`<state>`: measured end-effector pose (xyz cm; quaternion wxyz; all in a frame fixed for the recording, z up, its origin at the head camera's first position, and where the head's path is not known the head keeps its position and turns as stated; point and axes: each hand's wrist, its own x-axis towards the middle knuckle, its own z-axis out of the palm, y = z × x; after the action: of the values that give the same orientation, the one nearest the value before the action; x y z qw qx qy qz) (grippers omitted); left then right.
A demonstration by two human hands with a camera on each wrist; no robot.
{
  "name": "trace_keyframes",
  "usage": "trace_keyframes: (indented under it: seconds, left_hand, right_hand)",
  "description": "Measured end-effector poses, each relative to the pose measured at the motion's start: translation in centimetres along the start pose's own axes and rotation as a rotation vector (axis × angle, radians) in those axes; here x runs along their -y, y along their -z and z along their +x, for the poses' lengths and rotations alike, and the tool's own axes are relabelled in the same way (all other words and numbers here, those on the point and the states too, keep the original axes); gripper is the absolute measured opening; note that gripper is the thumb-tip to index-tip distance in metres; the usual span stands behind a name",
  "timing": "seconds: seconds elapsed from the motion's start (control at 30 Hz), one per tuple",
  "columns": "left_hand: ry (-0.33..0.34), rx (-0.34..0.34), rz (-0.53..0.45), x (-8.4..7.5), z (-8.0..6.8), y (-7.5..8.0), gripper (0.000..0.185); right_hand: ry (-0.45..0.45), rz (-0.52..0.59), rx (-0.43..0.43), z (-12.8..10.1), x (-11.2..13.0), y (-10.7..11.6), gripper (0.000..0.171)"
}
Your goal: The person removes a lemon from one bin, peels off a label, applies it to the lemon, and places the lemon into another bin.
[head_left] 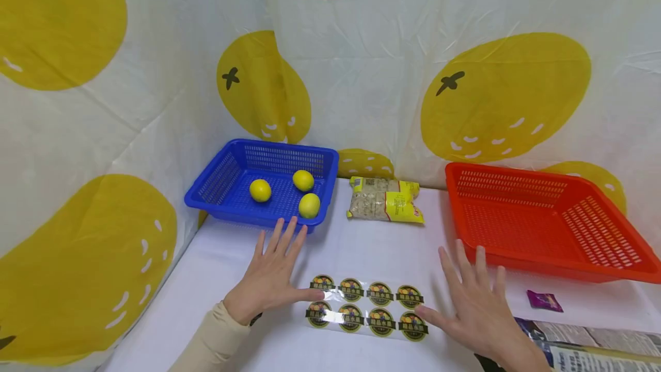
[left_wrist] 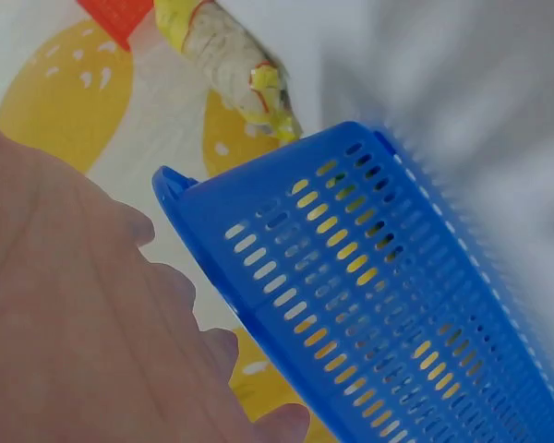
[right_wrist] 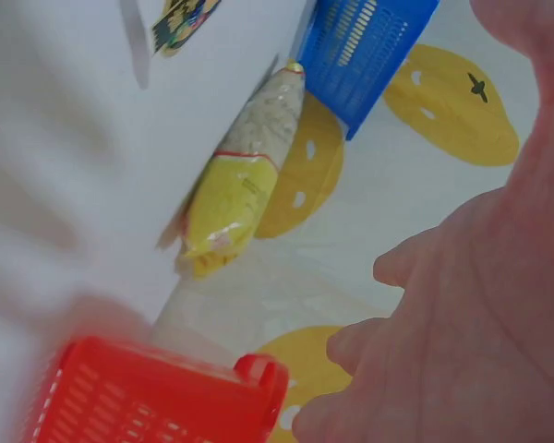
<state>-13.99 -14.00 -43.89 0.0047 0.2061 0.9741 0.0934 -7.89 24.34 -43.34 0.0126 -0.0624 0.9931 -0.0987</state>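
My left hand [head_left: 271, 280] is spread with straight fingers, its fingertips near the front rim of a blue basket [head_left: 253, 220]. Inside that basket lie three lemons, among them a front lemon [head_left: 309, 205]. My right hand [head_left: 477, 309], also spread and holding nothing, is in front of a red basket [head_left: 516, 228] with no contents in view. Between the hands a clear sheet of round fruit stickers [head_left: 366, 306] lies flat, in two rows. The left wrist view shows the palm beside the blue basket's slotted wall [left_wrist: 351, 268].
A yellow-and-clear packet [head_left: 384, 200] lies at the back between the baskets. To the right are a small purple wrapped packet [head_left: 544, 301] and a dark printed package [head_left: 599, 340] near the right wrist. A lemon-print cloth [head_left: 361, 73] hangs behind and at the left.
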Motion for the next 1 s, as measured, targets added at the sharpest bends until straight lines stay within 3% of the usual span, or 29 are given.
trace_keyframes:
  seconds: [0.23, 0.43, 0.77, 1.0]
  left_hand:
    - [-0.005, -0.012, -0.001, 0.7, -0.6, 0.6, 0.131]
    - [0.007, -0.045, 0.003, 2.4, -0.7, 1.4, 0.126]
    - [0.022, -0.078, 0.063, 5.5, -0.5, 4.2, 0.119]
    - [0.011, -0.082, 0.045, 7.1, -0.5, 5.0, 0.109]
  right_hand:
    - [0.093, 0.002, -0.035, 0.7, 1.4, 0.8, 0.121]
    - [0.155, 0.027, -0.038, 2.5, 3.3, 1.8, 0.109]
    - [0.319, 0.104, -0.070, 7.2, 7.6, 1.4, 0.086]
    - [0.414, 0.177, -0.119, 10.7, 10.2, 0.6, 0.077]
